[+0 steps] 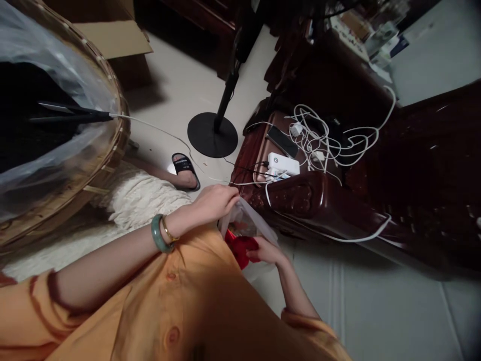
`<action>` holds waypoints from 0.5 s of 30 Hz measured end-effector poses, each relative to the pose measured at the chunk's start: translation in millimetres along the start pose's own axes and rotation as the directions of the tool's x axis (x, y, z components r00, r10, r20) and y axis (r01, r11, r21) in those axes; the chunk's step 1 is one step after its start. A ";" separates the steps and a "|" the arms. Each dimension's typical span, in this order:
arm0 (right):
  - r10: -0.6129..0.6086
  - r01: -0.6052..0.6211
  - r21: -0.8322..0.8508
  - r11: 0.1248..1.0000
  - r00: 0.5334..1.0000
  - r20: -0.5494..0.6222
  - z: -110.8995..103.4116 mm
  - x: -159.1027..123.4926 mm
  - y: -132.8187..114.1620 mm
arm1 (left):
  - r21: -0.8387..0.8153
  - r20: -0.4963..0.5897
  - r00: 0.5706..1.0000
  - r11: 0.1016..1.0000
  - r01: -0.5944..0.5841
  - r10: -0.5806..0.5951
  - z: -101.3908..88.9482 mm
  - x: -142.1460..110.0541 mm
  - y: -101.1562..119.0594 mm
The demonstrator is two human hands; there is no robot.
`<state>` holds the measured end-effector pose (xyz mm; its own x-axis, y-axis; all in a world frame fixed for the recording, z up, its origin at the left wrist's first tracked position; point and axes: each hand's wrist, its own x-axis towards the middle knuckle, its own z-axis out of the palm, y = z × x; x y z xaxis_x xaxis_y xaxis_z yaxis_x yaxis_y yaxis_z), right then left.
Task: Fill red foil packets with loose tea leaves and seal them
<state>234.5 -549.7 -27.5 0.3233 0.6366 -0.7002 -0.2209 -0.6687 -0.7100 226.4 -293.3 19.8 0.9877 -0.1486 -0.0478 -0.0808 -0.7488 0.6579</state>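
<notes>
My left hand [214, 203], with a green bangle [160, 233] and a gold bracelet at its wrist, is closed with its fingers curled on the rim of a pale translucent plastic bag [263, 218]. Inside the bag's mouth, my right hand [266, 252] pinches a soft-looking red item [242, 249]. Its exact kind does not show. More red and some brownish contents show in the bag, partly hidden by my hands. The bag hangs in front of my orange shirt [169, 296].
Left stands a plastic-lined woven basket [122, 108] with a black pronged object on a white cord. A black fan-like stand base [212, 135] and a foot in a slide sandal [185, 170] are ahead. Right, a dark wooden seat [300, 198] bears a phone [282, 141], white power bank [285, 164] and tangled cables.
</notes>
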 end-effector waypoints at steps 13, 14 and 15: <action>-0.412 0.524 0.214 0.825 0.815 -0.406 49.2 58.7 -165.6 | -0.962 0.059 0.977 0.251 0.111 -0.207 -67.2 -88.4 -39.3; -0.439 0.532 0.231 0.815 0.826 -0.353 59.9 70.9 -180.9 | -0.956 -0.015 0.946 0.281 0.081 -0.325 -72.4 -99.7 -44.0; -0.462 0.532 0.249 0.809 0.838 -0.291 70.0 81.6 -195.4 | -0.956 -0.092 0.891 0.291 0.046 -0.445 -77.5 -110.7 -50.1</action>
<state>239.7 -340.2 48.8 0.6403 0.7307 -0.2366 -0.2353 -0.1066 -0.9661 131.4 -189.3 50.5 0.9283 0.2601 -0.2659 0.1498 0.3929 0.9073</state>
